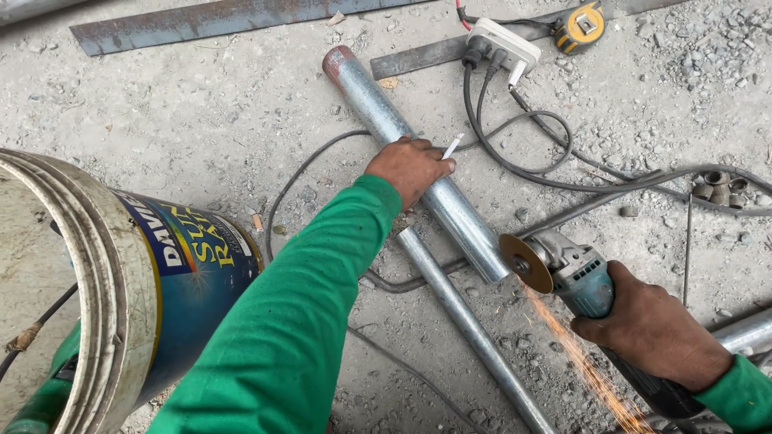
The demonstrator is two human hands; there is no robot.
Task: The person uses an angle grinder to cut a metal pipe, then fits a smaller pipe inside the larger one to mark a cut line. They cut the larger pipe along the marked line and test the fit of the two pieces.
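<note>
The left hand [410, 166] presses down flat on the thick steel pipe [418, 165], which lies slantwise on the concrete floor [201, 104]; its fingers are laid over the pipe rather than curled round it, so the weight of the arm pins the pipe against rolling, and a white marker [453, 145] sticks out from between the fingers, kept at hand. The right hand [651, 329] has its grip wrapped tight about the body of the angle grinder [575, 277], holding it low and level so that the disc [525, 263] meets the near end of the pipe edge-on; sparks [579, 362] stream back toward the person. The pipe's near end appears to rest across a thinner pipe [470, 325], which seems to lift it off the floor and give the disc room. The cord [515, 161] runs up to a white power strip [503, 44], set well apart from the cutting, beside a yellow tape measure [581, 26]. A blue paint bucket [121, 281] lies on its side at the left, near the green sleeve [289, 321].
</note>
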